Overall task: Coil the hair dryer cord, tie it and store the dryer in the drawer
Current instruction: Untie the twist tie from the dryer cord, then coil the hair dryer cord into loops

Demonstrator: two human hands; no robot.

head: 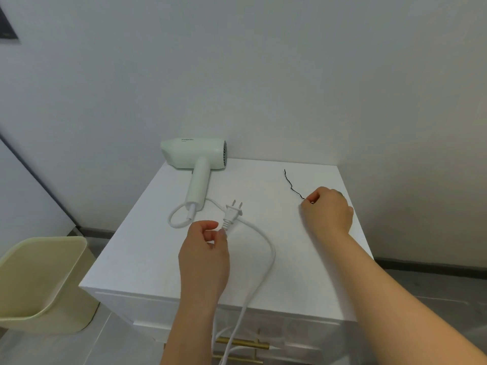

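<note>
A pale green hair dryer (196,159) lies on its side at the back left of the white cabinet top (158,246), handle toward me. Its white cord (266,248) loops by the handle, crosses the top and hangs over the front edge. The white plug (232,213) lies mid-top, prongs pointing away. My left hand (204,255) pinches the cord just behind the plug. A thin black twist tie (291,184) lies at the right. My right hand (326,210) pinches its near end with fingertips.
A pale yellow bin (39,283) stands on the floor left of the cabinet. Gold drawer handles (245,345) show on the cabinet front below, with the cord hanging across them. Walls close in behind and to the right.
</note>
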